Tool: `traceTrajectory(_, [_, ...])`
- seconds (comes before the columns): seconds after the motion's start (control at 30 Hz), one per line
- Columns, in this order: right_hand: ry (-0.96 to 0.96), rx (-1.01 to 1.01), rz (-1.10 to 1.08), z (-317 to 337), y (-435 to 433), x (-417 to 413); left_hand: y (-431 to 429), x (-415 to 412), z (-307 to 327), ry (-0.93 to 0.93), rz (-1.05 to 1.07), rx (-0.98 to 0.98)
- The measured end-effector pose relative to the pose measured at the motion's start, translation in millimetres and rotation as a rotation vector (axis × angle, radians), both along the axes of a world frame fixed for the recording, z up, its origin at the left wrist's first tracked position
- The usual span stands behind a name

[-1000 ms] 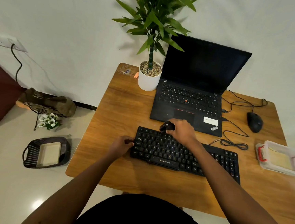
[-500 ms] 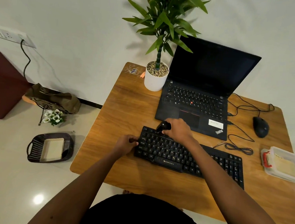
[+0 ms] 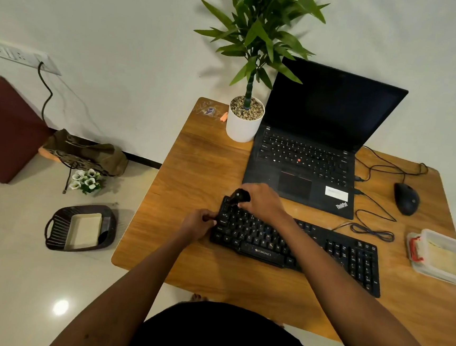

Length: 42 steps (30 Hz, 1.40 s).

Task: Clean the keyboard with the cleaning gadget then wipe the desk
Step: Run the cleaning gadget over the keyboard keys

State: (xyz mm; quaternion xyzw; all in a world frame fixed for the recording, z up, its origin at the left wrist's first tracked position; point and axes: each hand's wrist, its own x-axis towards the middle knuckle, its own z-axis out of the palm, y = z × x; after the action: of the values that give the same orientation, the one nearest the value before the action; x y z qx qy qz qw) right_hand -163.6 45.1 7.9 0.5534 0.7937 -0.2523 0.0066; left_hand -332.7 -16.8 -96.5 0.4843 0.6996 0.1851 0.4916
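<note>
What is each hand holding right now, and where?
Right hand grips the black cleaning gadget by its rear body; left hand grips the keyboard's left edge.

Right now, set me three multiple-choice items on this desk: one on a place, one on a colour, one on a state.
1. Where does the cleaning gadget sit?
A. the keyboard's far left corner
B. on the mouse
C. in the plastic box

2. What colour is the plant pot?
A. red
B. white
C. black

3. What state is the laptop in?
A. shut
B. open, screen lit
C. open, screen dark

Answers: 1 A, the right hand holds it at that corner of the keyboard. 2 B, the pot's wall is plain white. 3 C, the lid stands up and the screen is black.
</note>
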Motion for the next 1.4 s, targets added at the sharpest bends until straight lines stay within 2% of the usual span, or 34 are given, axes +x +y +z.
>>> traceTrajectory(0.1, [0.082,-0.069,-0.034,7,0,12,3,0,2,-0.014,0.008,-0.018])
traceTrajectory(0.23, [0.081,0.011,-0.245,15,2,58,13,7,12,-0.082,0.032,0.013])
traceTrajectory(0.3, [0.021,0.008,-0.292,14,-1,86,18,14,15,0.012,0.001,0.092])
traceTrajectory(0.4, [-0.042,-0.015,-0.299,10,-15,114,19,32,22,0.313,-0.241,0.253])
traceTrajectory(0.47, [-0.029,-0.046,-0.267,9,-25,122,18,47,28,0.447,-0.431,0.358])
traceTrajectory(0.6, [0.041,-0.126,-0.232,14,-29,132,18,74,29,0.523,-0.68,0.4])
traceTrajectory(0.7, [0.038,-0.005,-0.331,12,-29,137,19,91,31,0.556,-0.778,0.386])
traceTrajectory(0.8, [-0.03,0.024,-0.299,9,-33,137,19,102,33,0.582,-0.822,0.373])
traceTrajectory(0.93, [-0.008,-0.118,-0.222,12,-33,148,23,111,36,0.622,-0.869,0.356])
traceTrajectory(1.1, [0.024,0.021,-0.346,11,-36,155,25,120,38,0.648,-0.908,0.339])
traceTrajectory(1.3, [0.048,-0.155,-0.271,9,-39,170,26,128,39,0.659,-0.929,0.334])
traceTrajectory(1.4, [0.073,-0.049,-0.375,10,-37,173,27,133,40,0.667,-0.941,0.324])
